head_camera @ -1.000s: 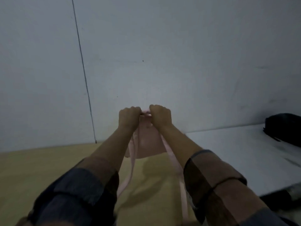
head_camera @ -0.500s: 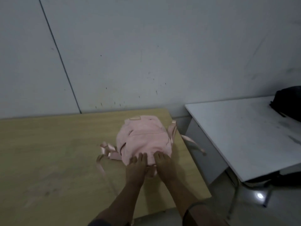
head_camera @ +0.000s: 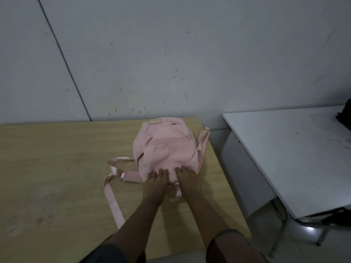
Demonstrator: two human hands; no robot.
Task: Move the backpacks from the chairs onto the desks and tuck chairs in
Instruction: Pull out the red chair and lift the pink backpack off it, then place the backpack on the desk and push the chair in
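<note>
A small pink backpack point(head_camera: 167, 149) lies flat on the wooden desk point(head_camera: 57, 168), near the desk's right end, with its labelled bottom toward the wall. Its straps trail off to the left point(head_camera: 112, 198) and to the right point(head_camera: 203, 139). My left hand point(head_camera: 155, 181) and my right hand point(head_camera: 188, 179) rest side by side on the backpack's near end, fingers laid out flat on the fabric and not curled round anything. The top handle loop shows between my wrists.
A white desk point(head_camera: 294, 152) stands to the right across a narrow gap, on metal legs point(head_camera: 281, 224). A black bag point(head_camera: 344, 118) sits at its far right edge. Something dark point(head_camera: 334, 217) lies under it. A grey wall runs close behind both desks.
A second ago both hands held the backpack up by its top above the desk. It now lies flat on the desk, and my hands have opened and rest on its near end.
</note>
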